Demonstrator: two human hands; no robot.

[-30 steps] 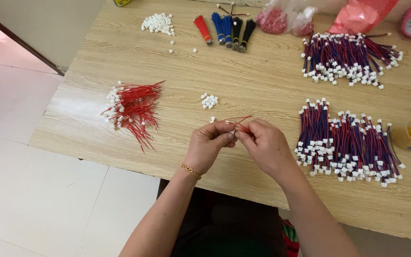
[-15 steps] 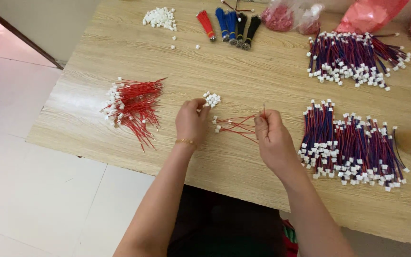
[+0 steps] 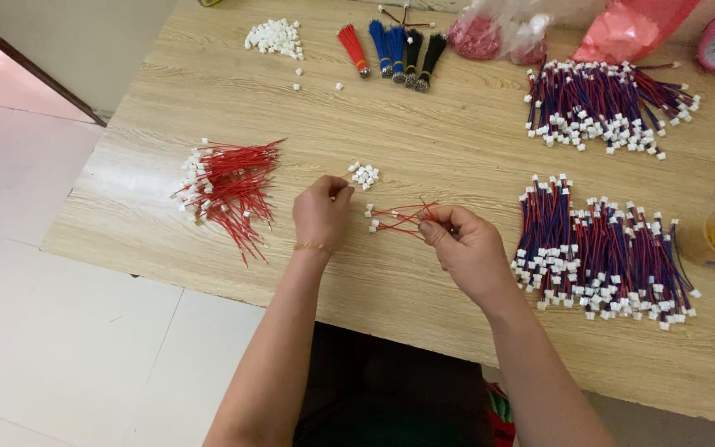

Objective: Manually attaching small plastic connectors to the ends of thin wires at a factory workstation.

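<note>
Since the previous second: hands parted. Left hand (image 3: 322, 213) now reaching, fingertips pinched at small pile of white connectors (image 3: 364, 175); contents not discernible. Right hand (image 3: 463, 246) pinched shut on red wires (image 3: 400, 218) above wooden table (image 3: 457, 141). Indication: fetching next connector.

Left hand (image 3: 322, 213) curled; right hand (image 3: 467, 246) fingers pinched.

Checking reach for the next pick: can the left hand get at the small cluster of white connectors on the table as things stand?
Probably yes. The left hand sits just beside the small cluster of white connectors, with bare table between them; the right hand, holding the red wires, sits off to the side.
</note>
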